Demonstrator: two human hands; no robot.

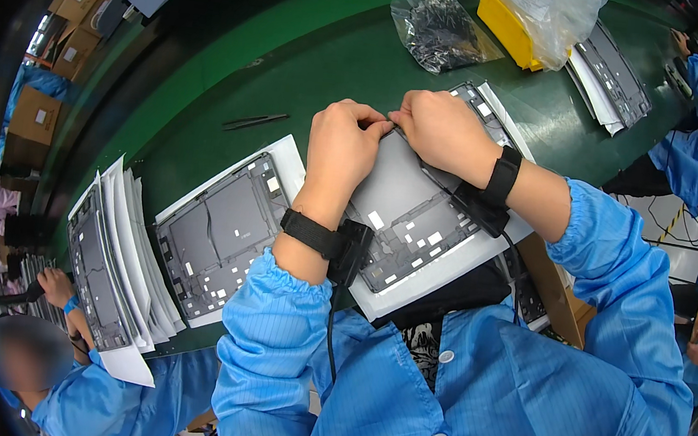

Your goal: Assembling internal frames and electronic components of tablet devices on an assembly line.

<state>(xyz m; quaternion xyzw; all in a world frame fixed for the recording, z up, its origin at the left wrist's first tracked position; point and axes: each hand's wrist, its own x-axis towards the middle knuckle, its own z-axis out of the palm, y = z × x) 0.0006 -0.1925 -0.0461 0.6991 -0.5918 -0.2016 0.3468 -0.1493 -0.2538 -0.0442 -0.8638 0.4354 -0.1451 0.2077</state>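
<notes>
Panel [396, 172]: thin, grey and rectangular, with dark inner fittings and small white patches, it lay on a white sheet [428, 276] over the dark green worktop [530, 109], directly under both hands.
Left hand [344, 145]: bare, thumb and forefinger pinched closed at the panel's upper-left edge.
Right hand [447, 135]: bare, its tips closed at the same spot, just beside the left ones.
Fingers [406, 115]: whether anything small sat between them could not be told.
Slips: uneven pressure at that edge might have bent the thin rim, and a push could have slid the panel along its loose sheet.
Wristbands: the black strap with a box on the right wrist [502, 176] hung over the panel, and a low forearm might have knocked the fittings; the dark cable [330, 335] from the left strap could have snagged.
Neighbours: a second grey panel [229, 222] stood near on the left, a sheet-layered stack [102, 260] beyond it.
Far side: black tweezers [255, 121], a clear bag of small dark parts [440, 36] and a yellow plastic bin [505, 30] lay clear of the hands.
</notes>
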